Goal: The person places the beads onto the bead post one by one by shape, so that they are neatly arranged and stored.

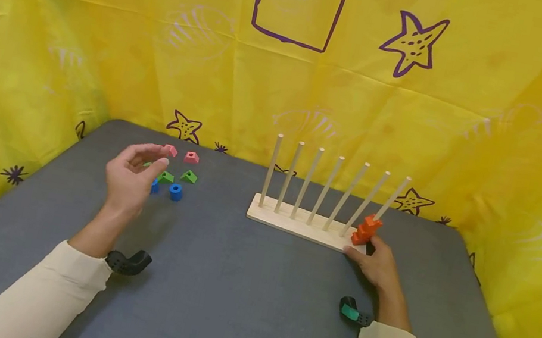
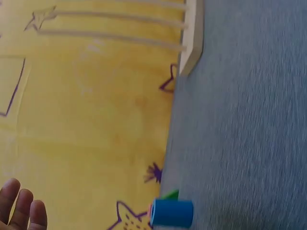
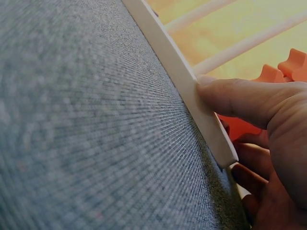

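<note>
A pale wooden peg board (image 1: pixel 293 226) with several upright rods stands on the table. Star-edged orange pieces (image 1: pixel 366 230) are stacked on its rightmost rod. My right hand (image 1: pixel 381 263) grips that end of the board, the thumb (image 3: pixel 235 93) lying along the front edge in the right wrist view. At the left, my left hand (image 1: pixel 132 178) hovers over small blocks, its fingers loosely bent and nothing visible between them. Near it lie a pink block (image 1: pixel 192 157), a green triangular block (image 1: pixel 189 176) and a blue cylinder (image 1: pixel 175 192). The hand partly hides others of each colour.
The grey tabletop (image 1: pixel 237 296) runs back to a yellow patterned cloth (image 1: pixel 203 60) that hangs behind and at both sides. Dark bands with camera mounts (image 1: pixel 129 262) sit on both wrists. The rods rise high between the two hands.
</note>
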Demonstrator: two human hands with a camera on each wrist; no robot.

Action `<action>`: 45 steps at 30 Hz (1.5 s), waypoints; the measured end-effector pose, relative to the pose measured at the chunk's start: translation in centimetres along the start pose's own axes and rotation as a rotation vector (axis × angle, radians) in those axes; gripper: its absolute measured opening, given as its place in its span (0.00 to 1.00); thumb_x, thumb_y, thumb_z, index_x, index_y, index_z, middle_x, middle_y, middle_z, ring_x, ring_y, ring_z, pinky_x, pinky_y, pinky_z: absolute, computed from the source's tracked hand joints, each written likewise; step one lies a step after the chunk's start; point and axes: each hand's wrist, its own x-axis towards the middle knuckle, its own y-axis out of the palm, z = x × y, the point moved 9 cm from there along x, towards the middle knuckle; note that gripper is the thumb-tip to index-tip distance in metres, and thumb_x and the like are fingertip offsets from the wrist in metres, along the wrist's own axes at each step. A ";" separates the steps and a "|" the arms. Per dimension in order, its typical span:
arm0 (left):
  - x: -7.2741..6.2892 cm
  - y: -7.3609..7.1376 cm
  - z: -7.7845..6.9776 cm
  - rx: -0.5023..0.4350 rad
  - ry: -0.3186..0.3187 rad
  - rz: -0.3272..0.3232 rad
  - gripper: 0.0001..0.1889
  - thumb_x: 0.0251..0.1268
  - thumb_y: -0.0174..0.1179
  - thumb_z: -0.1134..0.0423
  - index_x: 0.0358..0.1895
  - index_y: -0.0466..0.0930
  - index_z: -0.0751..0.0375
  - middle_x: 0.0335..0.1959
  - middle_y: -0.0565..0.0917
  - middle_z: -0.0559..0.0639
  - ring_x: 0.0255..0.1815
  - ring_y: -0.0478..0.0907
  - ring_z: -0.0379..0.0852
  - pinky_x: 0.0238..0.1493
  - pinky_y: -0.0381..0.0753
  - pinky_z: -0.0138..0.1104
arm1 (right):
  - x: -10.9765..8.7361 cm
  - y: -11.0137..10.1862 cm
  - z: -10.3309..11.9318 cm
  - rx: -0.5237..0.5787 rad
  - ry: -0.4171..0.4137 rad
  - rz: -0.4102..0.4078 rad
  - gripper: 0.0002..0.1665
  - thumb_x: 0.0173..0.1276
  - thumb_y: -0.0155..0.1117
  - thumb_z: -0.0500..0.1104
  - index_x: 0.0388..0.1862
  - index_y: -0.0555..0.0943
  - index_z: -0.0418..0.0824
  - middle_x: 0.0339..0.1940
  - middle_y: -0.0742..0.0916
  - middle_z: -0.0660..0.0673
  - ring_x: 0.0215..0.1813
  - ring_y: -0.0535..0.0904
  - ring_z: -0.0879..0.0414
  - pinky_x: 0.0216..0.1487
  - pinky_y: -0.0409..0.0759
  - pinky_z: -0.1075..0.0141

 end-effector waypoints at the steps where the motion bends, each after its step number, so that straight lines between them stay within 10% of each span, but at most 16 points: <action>1: 0.3 -0.6 0.3 -0.014 -0.011 -0.028 0.13 0.59 0.65 0.76 0.47 0.79 0.76 0.43 0.84 0.59 0.44 0.80 0.47 0.44 0.78 0.28 | 0.0 0.0 -0.1 -0.003 -0.001 -0.002 0.44 0.62 0.71 0.52 0.68 0.66 0.29 0.68 0.68 0.26 0.67 0.61 0.30 0.65 0.55 0.38; 17: 2.6 -9.6 5.9 -0.113 -0.172 -0.348 0.17 0.51 0.70 0.74 0.46 0.81 0.73 0.40 0.85 0.56 0.43 0.80 0.48 0.43 0.78 0.27 | 0.1 -0.1 -0.2 -0.011 -0.013 -0.017 0.43 0.61 0.72 0.53 0.66 0.67 0.28 0.66 0.69 0.26 0.66 0.63 0.30 0.65 0.56 0.38; 24: 1.9 -11.3 10.2 -0.100 -0.372 -0.399 0.14 0.52 0.69 0.77 0.44 0.82 0.69 0.39 0.85 0.52 0.40 0.79 0.42 0.37 0.77 0.23 | 0.1 0.0 -0.3 -0.015 -0.006 -0.009 0.43 0.62 0.71 0.52 0.67 0.67 0.29 0.66 0.69 0.26 0.66 0.63 0.30 0.65 0.56 0.38; 31: 1.9 -10.9 12.5 0.235 -0.486 -0.167 0.24 0.60 0.67 0.66 0.61 0.77 0.60 0.57 0.78 0.54 0.54 0.74 0.44 0.40 0.75 0.21 | 0.0 0.2 -0.2 -0.012 -0.003 -0.003 0.44 0.62 0.71 0.53 0.67 0.66 0.29 0.67 0.69 0.26 0.66 0.62 0.30 0.65 0.56 0.38; 36: 2.2 -9.4 13.0 0.480 -0.422 0.077 0.33 0.65 0.63 0.59 0.71 0.64 0.62 0.66 0.71 0.60 0.64 0.68 0.55 0.55 0.74 0.33 | 0.1 0.1 -0.3 -0.011 0.001 -0.009 0.44 0.62 0.71 0.53 0.67 0.66 0.29 0.67 0.68 0.26 0.67 0.61 0.31 0.66 0.55 0.39; 45: 2.1 -8.6 12.7 0.638 -0.335 0.165 0.31 0.65 0.64 0.59 0.68 0.68 0.66 0.55 0.78 0.66 0.57 0.71 0.61 0.56 0.70 0.49 | 0.1 0.1 0.0 -0.022 0.006 -0.007 0.45 0.61 0.71 0.53 0.68 0.65 0.29 0.68 0.68 0.26 0.67 0.61 0.30 0.65 0.54 0.38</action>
